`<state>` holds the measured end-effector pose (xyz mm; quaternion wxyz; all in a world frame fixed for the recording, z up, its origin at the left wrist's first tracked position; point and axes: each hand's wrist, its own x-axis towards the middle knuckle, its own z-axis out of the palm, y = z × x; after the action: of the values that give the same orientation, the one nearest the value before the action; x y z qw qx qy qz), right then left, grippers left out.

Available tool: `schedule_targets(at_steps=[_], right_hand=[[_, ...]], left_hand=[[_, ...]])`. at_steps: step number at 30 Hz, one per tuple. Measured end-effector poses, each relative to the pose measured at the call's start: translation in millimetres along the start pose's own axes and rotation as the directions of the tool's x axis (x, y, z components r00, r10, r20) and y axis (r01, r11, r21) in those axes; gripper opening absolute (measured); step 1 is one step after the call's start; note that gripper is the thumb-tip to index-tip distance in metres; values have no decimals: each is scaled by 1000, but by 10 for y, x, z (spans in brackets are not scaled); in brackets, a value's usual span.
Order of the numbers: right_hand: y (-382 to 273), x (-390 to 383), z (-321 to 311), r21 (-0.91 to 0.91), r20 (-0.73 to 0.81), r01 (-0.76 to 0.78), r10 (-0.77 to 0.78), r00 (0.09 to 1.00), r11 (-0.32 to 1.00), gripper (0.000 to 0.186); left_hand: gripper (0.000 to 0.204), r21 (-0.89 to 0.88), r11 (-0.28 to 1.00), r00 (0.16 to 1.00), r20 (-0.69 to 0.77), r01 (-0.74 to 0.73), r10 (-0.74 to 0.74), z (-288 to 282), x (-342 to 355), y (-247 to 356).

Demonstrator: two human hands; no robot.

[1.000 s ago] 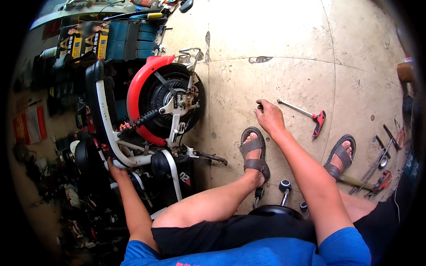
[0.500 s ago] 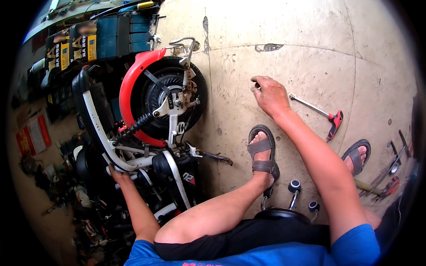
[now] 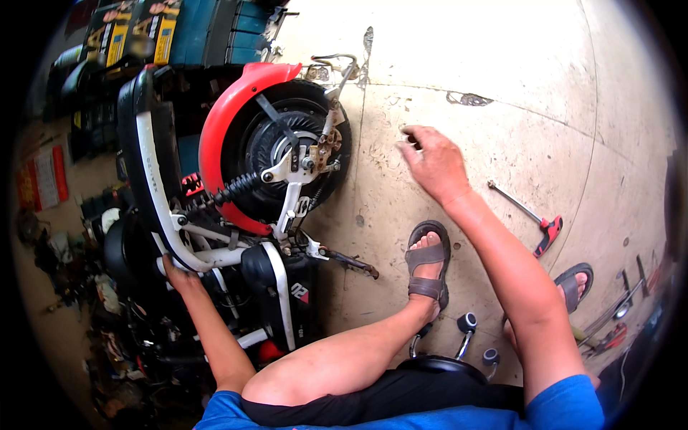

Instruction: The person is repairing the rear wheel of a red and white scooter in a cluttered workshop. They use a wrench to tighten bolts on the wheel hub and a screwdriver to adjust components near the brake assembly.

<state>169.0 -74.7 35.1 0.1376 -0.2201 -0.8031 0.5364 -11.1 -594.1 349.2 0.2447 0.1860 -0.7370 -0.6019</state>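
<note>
An electric scooter lies tipped on its side at my left, its rear wheel half ringed by a red mudguard. My left hand is closed round a white tube of the scooter's frame, its fingers partly hidden behind it. Over the floor, right of the wheel and apart from it, hovers my right hand. Its thumb and fingers are curled together, with something small and dark at the tips that I cannot make out. A socket wrench with a red and black handle lies on the floor beyond my right wrist.
Boxed batteries and teal cases stand at the upper left. A wheeled stool is beneath me. More tools lie at the far right, and cluttered parts fill the lower left.
The whole view has shifted a little. My right hand has moved left over the floor, away from the wrench and nearer the wheel. My left hand keeps its hold on the frame.
</note>
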Motion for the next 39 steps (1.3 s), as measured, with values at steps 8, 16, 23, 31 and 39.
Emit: schedule_targets(at_steps=[8,16,23,31,39], right_hand=[[442,-85,-566,-274,94,-26,54,994,961,37],[-210,528,19,-191,110,401,-387,916,896,94],[-415,1635,718,-307,-34,518,-553,833,798,73],[-478,1976,777,-282,45,339,-341,939,897,45],[-305,1950,867,-157,36,209,-206,978,965,47]], left_hand=[[40,-58,998,998,-62,-32,28,-171,95,39],[43,-66,998,998,-61,-19,15,-96,-65,25],[43,-113,993,1000,31,10,-7,-38,-112,52],[48,-109,990,993,81,88,-80,-36,-245,115],[49,-91,995,999,17,30,-29,-65,-137,118]])
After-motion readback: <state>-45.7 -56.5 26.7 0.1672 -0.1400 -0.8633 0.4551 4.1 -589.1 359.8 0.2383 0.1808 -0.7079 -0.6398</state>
